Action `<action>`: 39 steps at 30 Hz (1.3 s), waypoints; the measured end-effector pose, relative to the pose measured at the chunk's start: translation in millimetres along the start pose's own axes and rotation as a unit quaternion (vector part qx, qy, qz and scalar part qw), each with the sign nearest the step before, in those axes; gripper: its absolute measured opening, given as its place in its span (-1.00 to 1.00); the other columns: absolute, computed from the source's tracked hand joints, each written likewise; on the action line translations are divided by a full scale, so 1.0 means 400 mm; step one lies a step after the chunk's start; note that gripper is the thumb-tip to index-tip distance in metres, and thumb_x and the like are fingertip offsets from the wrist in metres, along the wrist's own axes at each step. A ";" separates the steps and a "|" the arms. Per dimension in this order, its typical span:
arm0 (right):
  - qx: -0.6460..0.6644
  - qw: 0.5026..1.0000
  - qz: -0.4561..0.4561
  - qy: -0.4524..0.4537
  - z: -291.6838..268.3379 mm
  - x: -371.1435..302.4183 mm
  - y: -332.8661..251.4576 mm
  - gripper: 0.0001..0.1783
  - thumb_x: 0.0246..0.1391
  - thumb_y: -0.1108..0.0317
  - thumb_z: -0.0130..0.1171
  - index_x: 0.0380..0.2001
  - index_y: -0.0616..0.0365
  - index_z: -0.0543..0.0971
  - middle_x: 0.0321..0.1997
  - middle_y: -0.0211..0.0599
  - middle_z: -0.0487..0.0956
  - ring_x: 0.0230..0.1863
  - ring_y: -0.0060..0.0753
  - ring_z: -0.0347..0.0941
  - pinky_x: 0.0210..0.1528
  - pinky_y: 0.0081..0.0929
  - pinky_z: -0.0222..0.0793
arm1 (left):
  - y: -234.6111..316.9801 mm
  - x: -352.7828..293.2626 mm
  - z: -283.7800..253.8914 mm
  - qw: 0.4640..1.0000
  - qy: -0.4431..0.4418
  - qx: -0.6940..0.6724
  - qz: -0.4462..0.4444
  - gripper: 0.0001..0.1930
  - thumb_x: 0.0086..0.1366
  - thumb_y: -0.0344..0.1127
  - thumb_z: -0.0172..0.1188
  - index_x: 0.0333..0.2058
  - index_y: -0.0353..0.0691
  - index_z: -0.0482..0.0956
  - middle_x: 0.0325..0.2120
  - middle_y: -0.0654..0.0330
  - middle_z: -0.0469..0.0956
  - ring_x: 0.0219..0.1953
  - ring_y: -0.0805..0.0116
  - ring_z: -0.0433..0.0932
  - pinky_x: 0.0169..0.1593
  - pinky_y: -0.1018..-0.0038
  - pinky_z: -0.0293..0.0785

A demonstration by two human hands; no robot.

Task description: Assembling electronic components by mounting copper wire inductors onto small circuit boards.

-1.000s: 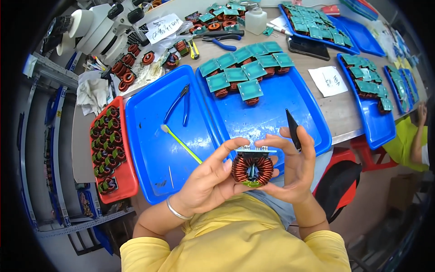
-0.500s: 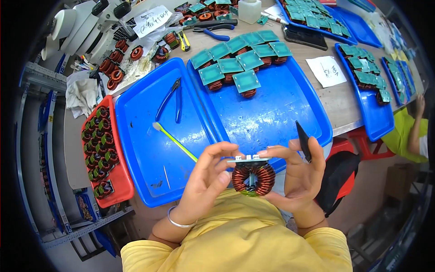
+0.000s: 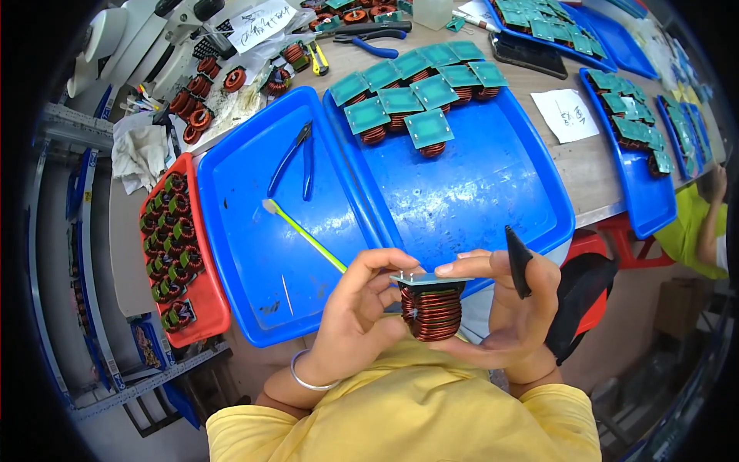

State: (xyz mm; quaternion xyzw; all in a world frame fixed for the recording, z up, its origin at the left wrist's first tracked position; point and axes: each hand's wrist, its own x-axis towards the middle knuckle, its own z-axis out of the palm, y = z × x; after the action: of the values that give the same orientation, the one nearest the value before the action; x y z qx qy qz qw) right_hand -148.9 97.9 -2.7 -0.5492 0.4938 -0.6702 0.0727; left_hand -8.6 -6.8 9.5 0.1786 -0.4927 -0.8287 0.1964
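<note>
In front of my yellow shirt, both hands hold a copper-wound toroidal coil with a small green circuit board on top. The coil stands upright with the side of its windings toward me. My left hand grips its left side, fingers at the board's edge and thumb low by the windings. My right hand closes on it from the right, index finger across the board and thumb under the coil. A dark pointed tool, perhaps tweezers, is tucked between the right hand's fingers, its point upward.
A blue tray holds several board-topped coils at its far end. In the left blue tray lie blue-handled cutters and a green-handled brush. A red tray of small coils stands farther left. Another person's arm shows at right.
The held coil has been turned about its upright axis: its open ring faced me before, and now its wound side does. The trays have shifted slightly in view.
</note>
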 end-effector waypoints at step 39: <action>0.073 0.995 0.060 0.025 0.007 0.006 0.006 0.03 -0.46 0.52 0.44 0.13 0.31 0.07 0.03 -0.06 0.20 -0.07 -0.18 0.44 -0.05 -0.40 0.32 | -0.005 0.004 -0.034 0.998 0.014 -0.005 0.064 -0.63 0.14 -0.51 0.09 -0.07 -0.39 0.23 -0.13 0.06 0.31 -0.08 0.31 0.37 -0.02 0.42 0.34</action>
State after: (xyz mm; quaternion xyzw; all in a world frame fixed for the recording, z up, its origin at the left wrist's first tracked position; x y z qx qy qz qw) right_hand -148.5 93.5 -3.2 -0.4946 0.4773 -0.7126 0.1406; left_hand -3.7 -17.0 1.2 0.1575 -0.4960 -0.8142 0.2574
